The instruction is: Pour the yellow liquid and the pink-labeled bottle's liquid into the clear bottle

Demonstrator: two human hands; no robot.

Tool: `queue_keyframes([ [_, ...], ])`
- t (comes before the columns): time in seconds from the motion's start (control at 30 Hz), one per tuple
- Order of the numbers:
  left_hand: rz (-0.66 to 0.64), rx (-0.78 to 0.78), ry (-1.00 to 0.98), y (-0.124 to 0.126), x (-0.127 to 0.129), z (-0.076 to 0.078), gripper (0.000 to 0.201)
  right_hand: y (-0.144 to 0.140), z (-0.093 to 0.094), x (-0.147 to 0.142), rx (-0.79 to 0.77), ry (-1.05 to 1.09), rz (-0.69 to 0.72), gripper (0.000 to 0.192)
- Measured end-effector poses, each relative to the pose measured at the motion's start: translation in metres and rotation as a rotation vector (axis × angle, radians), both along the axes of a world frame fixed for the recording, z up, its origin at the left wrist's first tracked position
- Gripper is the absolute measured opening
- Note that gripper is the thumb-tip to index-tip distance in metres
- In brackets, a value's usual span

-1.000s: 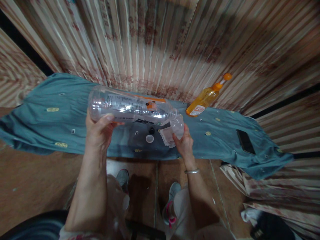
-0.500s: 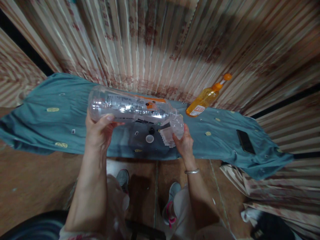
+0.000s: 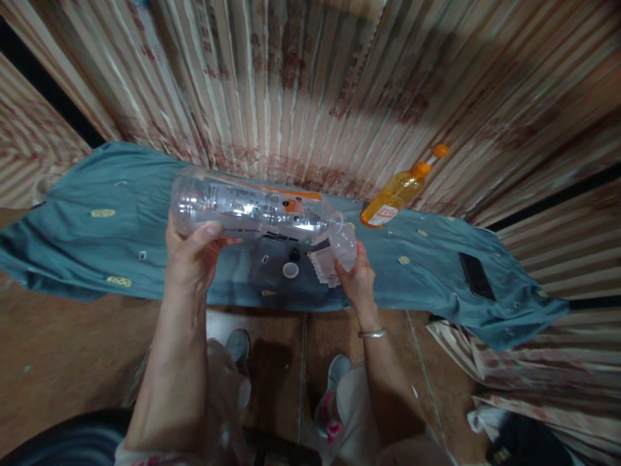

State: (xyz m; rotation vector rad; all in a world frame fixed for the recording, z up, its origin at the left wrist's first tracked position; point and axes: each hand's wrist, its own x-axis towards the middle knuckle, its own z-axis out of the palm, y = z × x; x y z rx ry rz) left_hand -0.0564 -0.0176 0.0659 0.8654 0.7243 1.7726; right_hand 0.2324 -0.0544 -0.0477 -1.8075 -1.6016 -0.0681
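Left hand [image 3: 191, 255] grips bottle [image 3: 252, 210] near base; long axis near-horizontal, mouth pointing right. Right hand [image 3: 358, 277] fingers closed round cup [image 3: 343, 244] directly under mouth, above worktop [image 3: 97, 239]. Cap [image 3: 290, 270] lies below.

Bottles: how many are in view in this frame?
2. A large clear bottle lies tipped sideways in the left hand, its mouth at a small clear cup in the right hand. An orange bottle stands on the teal cloth by the curtain. None seem hidden.

both arms out front; left hand [image 3: 190, 259] & right hand [image 3: 358, 279] clenched
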Motion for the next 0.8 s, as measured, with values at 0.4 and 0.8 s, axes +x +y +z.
queue_keyframes([
  [0.4,-0.016,0.001,-0.002,-0.0005,-0.0006,-0.0004,0.083,-0.0003,0.0015,-0.0006,-0.013,0.0,-0.01,0.067],
  [0.8,-0.007,-0.004,0.002,-0.0012,0.0004,0.0021,0.085,-0.0005,0.0025,-0.0012,-0.015,-0.005,-0.004,0.066],
])
